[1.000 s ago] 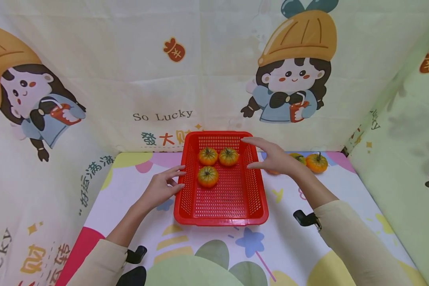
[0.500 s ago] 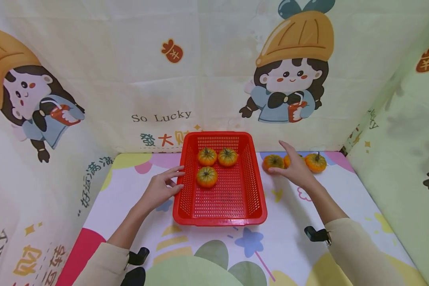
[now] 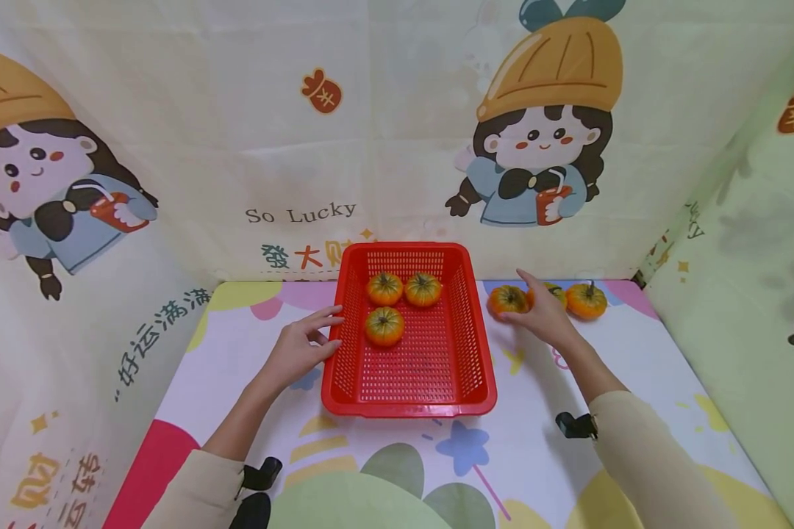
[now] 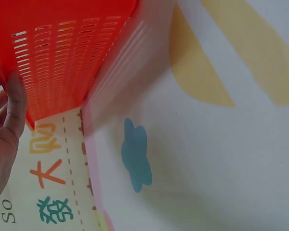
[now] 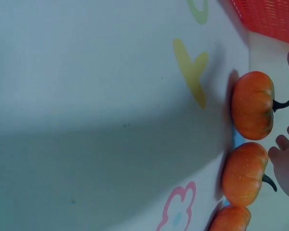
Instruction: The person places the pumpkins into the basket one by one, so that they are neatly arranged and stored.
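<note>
R hand is spread, gripping nothing, by the pumpkin just R of the basket, far side of the tabletop; L hand touches basket, fingers loose. Pumpkin's prob. light, stiff, slick: I'd take the sides, not the stem.

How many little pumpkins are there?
6. Inside the red plastic basket: two round orange-and-green pumpkins toward the far end, one nearer. Beside it, on the patterned table: three in a row, the middle one partly behind the right hand. No others show.
</note>
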Demonstrator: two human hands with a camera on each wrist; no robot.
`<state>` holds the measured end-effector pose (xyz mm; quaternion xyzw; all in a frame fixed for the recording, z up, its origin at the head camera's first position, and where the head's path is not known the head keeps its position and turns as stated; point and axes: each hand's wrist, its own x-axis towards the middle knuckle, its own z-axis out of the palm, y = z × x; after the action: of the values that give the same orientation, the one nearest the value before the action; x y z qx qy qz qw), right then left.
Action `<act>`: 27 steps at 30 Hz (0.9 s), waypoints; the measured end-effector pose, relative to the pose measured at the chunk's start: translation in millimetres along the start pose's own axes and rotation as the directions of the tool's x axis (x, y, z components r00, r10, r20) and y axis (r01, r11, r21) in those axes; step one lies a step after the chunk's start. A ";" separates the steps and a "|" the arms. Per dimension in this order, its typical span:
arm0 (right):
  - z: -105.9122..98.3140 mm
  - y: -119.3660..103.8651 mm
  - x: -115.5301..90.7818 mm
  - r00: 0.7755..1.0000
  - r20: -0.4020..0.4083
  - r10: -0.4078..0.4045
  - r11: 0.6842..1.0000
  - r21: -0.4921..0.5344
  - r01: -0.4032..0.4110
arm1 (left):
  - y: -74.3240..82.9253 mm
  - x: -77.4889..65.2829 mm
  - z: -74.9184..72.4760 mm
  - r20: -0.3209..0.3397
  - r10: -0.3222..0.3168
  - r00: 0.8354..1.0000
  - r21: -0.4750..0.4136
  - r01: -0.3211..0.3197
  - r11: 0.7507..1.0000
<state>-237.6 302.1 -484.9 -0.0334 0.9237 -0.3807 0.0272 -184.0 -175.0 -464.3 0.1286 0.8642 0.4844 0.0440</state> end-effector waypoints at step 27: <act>26.1 10.7 15.8 0.998 0.057 0.002 0.999 -0.035 0.000 | 1.7 -0.5 -1.5 -0.007 0.027 1.000 -0.003 -0.027 1.000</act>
<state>-251.8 290.1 -511.4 -0.0444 0.9291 -0.3634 0.0531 -183.5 -175.6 -462.0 0.1383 0.8618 0.4869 0.0347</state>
